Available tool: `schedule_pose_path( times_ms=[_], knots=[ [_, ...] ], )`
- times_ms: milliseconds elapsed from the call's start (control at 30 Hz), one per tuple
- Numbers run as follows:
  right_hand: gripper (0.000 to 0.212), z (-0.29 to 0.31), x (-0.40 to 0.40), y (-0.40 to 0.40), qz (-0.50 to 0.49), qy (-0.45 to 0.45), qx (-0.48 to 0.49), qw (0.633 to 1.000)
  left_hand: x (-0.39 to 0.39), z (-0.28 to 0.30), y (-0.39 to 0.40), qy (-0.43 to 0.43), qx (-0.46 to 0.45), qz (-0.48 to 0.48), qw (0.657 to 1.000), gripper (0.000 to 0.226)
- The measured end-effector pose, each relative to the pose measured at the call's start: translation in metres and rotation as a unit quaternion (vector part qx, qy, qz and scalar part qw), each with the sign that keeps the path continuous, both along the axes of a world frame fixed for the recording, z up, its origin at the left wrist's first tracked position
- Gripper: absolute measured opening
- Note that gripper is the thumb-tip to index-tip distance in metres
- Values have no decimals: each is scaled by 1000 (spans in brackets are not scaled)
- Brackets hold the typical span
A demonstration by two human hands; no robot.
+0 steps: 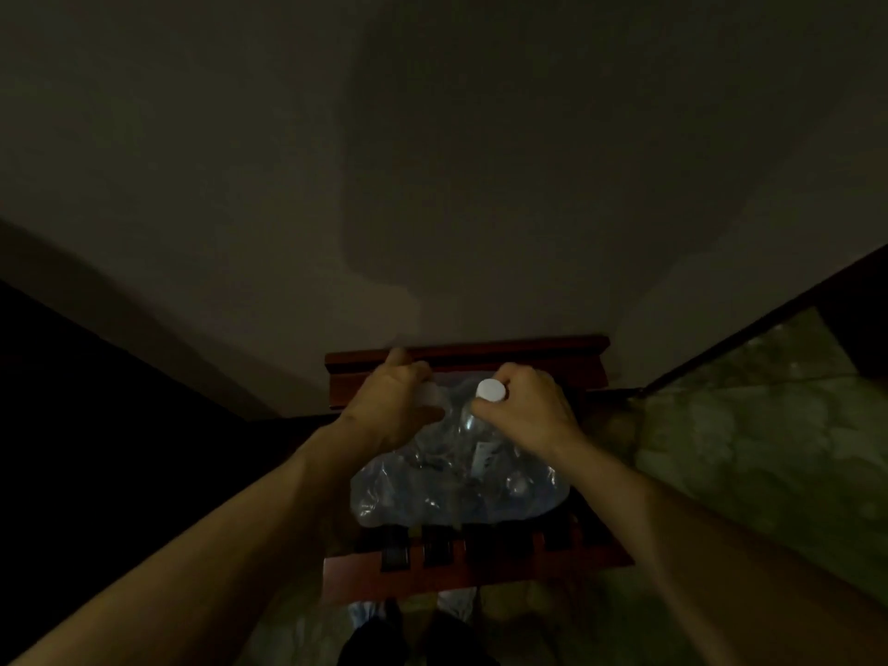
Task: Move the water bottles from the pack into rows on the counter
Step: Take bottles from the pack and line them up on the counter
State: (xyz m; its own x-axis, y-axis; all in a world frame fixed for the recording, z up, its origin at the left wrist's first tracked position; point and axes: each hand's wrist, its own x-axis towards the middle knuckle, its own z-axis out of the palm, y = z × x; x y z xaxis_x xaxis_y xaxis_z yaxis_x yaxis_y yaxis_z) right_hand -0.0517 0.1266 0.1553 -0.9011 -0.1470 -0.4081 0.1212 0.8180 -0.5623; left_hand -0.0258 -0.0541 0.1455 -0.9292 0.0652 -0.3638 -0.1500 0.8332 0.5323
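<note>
While right hand [526, 406] grips, bottle [480, 420] upright.

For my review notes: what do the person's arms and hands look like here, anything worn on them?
Both forearms are bare as far as the frame shows: no sleeves, gloves or watch in view. The left hand and right hand show no rings or bracelets that can be made out, though the dim light hides fine detail. No markings or bandages are visible on either wrist.
</note>
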Motion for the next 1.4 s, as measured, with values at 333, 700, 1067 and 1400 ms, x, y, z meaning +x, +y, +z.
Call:
schedule_pose_path(
  times_ms=[333,700,1067,1400],
  knots=[
    [31,49,-14,-18,5,76,-10,997,-6,58,-2,89,-1,49,995,30],
    [28,116,-28,-37,38,149,-40,987,0,146,-34,204,43,97,973,20],
    [33,202,3,-114,26,268,-70,961,37,233,-109,317,65,137,936,27],
    [45,257,76,-229,22,329,-108,938,114,286,-217,347,19,116,931,24]
  ],
)
